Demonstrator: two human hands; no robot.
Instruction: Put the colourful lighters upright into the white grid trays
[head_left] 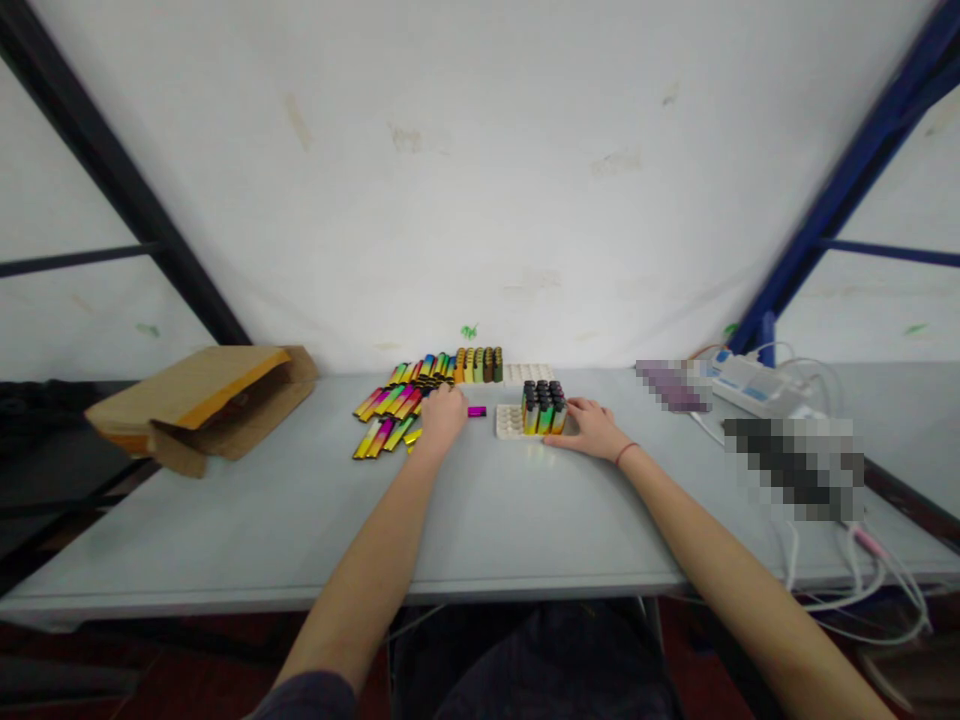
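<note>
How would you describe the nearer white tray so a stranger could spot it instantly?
On the grey table, look beside the person's right hand. The nearer white tray sits there. Black-topped shiny tubes stand on its right side, where the farther white tray shows only bare sockets.

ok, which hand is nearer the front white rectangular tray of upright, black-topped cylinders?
Right. The right hand is at the right end of the tray, beside the cylinders; the left hand is left of it, by shiny multicoloured pieces.
</note>
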